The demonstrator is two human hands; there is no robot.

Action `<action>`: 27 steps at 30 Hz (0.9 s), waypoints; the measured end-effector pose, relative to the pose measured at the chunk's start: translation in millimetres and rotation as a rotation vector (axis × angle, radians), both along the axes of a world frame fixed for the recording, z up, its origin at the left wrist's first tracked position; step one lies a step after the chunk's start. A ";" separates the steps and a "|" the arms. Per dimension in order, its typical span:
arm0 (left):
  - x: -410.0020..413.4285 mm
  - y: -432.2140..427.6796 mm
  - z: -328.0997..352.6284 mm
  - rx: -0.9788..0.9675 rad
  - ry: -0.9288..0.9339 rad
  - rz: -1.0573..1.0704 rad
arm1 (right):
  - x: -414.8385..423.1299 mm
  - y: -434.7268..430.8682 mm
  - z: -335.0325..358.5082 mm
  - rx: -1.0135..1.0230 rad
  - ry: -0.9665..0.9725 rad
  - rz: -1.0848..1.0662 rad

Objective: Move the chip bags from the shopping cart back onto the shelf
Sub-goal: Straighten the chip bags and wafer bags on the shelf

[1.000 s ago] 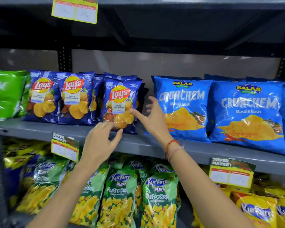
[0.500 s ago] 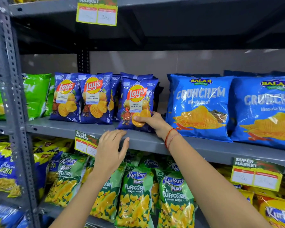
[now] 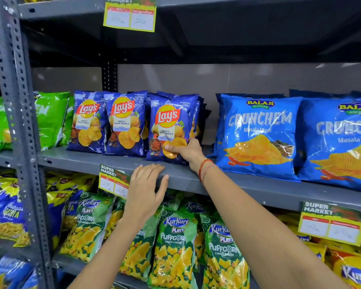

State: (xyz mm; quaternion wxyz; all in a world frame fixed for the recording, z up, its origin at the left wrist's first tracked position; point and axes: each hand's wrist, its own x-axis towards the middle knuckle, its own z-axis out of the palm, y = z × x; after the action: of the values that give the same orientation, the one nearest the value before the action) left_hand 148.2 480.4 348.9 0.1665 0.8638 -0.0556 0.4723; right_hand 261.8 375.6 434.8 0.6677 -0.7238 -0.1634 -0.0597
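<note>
Lay's bag point(image 3: 171, 124) on shelf point(image 3: 227, 180), lower corner hidden under clamped right hand point(image 3: 184, 150); left hand point(image 3: 146, 190) spread, empty.

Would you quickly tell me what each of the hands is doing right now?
Left hand: open, fingers spread, empty, at the shelf edge.
Right hand: closed on the lower right corner of the front Lay's bag.

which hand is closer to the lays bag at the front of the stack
Right. The right hand grips the lower right corner of the front Lay's bag; the left hand rests open on the shelf edge below it, apart from the bag.
</note>
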 end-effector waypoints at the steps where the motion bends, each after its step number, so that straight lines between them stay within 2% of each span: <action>1: 0.1 -0.3 0.3 0.002 0.004 0.001 | -2.4 -0.3 2.2 -0.004 0.005 -0.019; 9: 2.2 -1.4 -2.7 -0.018 -0.007 0.017 | -7.0 2.8 0.4 -0.064 -0.036 -0.074; 11: 2.2 -17.9 0.8 -0.013 -0.015 -0.043 | -14.1 -17.8 3.0 -0.069 -0.042 -0.140; 21: 2.2 0.9 0.2 0.024 0.000 -0.033 | -17.6 -15.6 -1.4 -0.143 -0.104 -0.123; 27: -1.2 0.0 2.2 -0.060 -0.036 -0.018 | -47.3 -59.2 3.8 -0.169 -0.314 -0.186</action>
State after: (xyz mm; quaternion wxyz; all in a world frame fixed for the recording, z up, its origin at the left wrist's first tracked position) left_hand 147.0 480.4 351.1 0.1955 0.8492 -0.0521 0.4879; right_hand 214.5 316.3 438.5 0.5625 -0.7711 -0.2023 -0.2192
